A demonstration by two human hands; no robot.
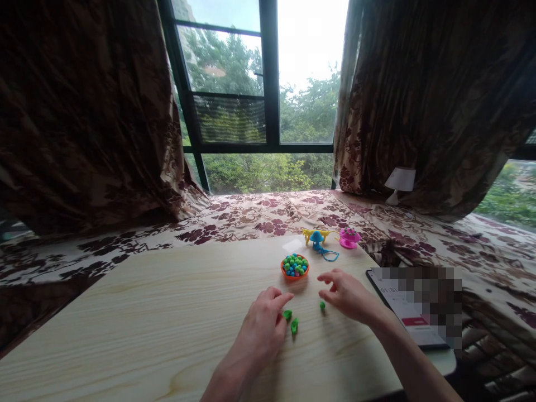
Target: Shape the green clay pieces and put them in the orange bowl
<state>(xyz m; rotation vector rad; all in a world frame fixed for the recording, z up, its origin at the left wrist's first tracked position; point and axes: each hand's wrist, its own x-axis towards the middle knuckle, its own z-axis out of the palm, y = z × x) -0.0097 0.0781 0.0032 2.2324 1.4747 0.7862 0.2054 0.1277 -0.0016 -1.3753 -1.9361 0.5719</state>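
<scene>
My left hand (pixel 263 321) is low over the table, its index finger stretched out and the fingers apart. Right beside its thumb lies a small green plastic piece (pixel 287 315); whether they touch, I cannot tell. A second green plastic piece (pixel 295 326), with a hollow in it, is just nearer to me. My right hand (pixel 345 293) hovers with fingers spread and nothing between them. Below its fingertips a single green ball (pixel 322 305) rests on the wood. Beyond both hands stands an orange bowl (pixel 283 274) filled with green, blue and a few pink balls.
At the table's (pixel 167 312) far edge are a yellow plastic toy (pixel 310 233), a blue mushroom-shaped piece (pixel 317 239) and a pink toy stand (pixel 349 239) with small balls. A tablet (pixel 419 318) lies along the right edge. A white lamp (pixel 400 180) stands farther back.
</scene>
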